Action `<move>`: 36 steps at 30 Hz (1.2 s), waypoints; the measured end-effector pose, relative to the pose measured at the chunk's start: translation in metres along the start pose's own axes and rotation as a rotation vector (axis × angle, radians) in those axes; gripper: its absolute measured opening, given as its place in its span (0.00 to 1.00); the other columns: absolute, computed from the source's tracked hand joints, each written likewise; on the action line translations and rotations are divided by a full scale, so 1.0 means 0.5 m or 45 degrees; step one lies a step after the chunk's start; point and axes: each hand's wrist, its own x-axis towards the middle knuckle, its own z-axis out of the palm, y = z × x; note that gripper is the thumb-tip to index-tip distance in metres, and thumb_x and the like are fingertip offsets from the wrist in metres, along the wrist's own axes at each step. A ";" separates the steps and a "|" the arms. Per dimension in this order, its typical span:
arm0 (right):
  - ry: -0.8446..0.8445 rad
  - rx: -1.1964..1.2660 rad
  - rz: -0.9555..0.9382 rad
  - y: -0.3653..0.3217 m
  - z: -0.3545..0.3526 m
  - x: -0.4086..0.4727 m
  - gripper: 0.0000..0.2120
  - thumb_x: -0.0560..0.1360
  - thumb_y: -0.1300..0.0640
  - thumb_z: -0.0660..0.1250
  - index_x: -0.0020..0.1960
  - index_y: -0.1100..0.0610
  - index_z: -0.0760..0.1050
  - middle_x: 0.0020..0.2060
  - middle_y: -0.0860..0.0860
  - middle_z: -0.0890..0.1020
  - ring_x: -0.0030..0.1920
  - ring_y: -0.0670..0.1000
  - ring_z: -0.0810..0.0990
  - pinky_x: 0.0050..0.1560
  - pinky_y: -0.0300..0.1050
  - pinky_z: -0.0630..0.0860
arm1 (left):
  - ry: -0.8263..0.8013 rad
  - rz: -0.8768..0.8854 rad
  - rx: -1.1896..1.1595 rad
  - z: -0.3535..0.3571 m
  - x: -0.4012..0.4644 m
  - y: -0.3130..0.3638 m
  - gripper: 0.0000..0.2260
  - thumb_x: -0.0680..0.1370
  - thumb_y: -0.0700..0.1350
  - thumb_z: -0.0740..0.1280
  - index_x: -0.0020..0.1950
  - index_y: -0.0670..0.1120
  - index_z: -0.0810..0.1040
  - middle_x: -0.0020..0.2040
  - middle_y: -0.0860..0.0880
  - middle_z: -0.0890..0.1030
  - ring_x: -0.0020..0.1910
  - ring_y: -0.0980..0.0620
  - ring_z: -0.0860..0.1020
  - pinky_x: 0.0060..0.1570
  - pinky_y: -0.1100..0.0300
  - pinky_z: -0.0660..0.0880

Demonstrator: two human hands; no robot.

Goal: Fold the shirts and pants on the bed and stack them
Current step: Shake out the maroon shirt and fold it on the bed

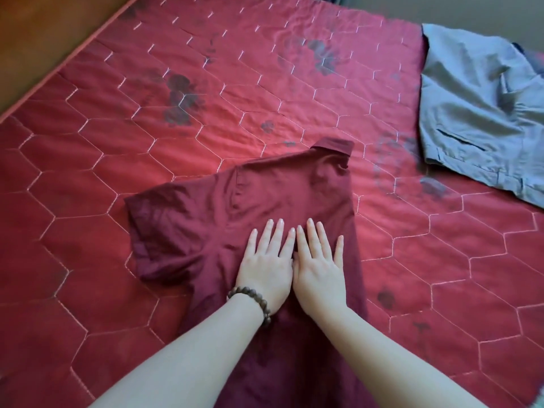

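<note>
Maroon shirt point(265, 207) lies mid-bed point(88, 142), halved lengthwise, sleeve out to the left. Left hand point(266, 260) & right hand point(319, 263) both flat, fingers spread, pressing it, gripping nothing. Risk: lifting off lets layers slip, sleeve bunches, fold goes crooked. Grey garment point(477, 113) waits far right.

A shirt point(250, 207) lies at lower centre of the frame on the bed point(117, 142). Both hands, the left hand point(266, 267) and the right hand point(319, 267), rest side by side on it. Folded pants point(477, 113) lie at the upper right, well apart.
</note>
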 end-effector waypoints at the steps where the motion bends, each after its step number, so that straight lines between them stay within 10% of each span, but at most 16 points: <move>1: 0.005 -0.008 0.004 -0.005 0.000 -0.022 0.26 0.77 0.52 0.49 0.73 0.58 0.66 0.73 0.56 0.65 0.75 0.56 0.60 0.72 0.65 0.52 | -0.003 0.003 0.005 0.003 -0.021 -0.001 0.26 0.80 0.53 0.40 0.78 0.49 0.45 0.79 0.45 0.46 0.77 0.46 0.43 0.74 0.46 0.42; 25: -0.248 -0.047 0.253 -0.073 -0.011 -0.706 0.28 0.78 0.40 0.47 0.77 0.44 0.53 0.77 0.51 0.53 0.77 0.52 0.48 0.73 0.64 0.46 | -0.160 -0.039 -0.050 0.074 -0.673 0.086 0.30 0.76 0.61 0.52 0.77 0.53 0.57 0.78 0.45 0.56 0.77 0.43 0.53 0.71 0.37 0.53; 36: -0.292 -0.020 0.393 -0.048 -0.052 -0.952 0.30 0.79 0.40 0.42 0.77 0.53 0.55 0.76 0.55 0.57 0.76 0.55 0.53 0.72 0.67 0.52 | -0.216 -0.326 -0.007 0.064 -0.897 0.037 0.31 0.78 0.62 0.38 0.78 0.49 0.46 0.78 0.45 0.49 0.77 0.46 0.47 0.74 0.42 0.46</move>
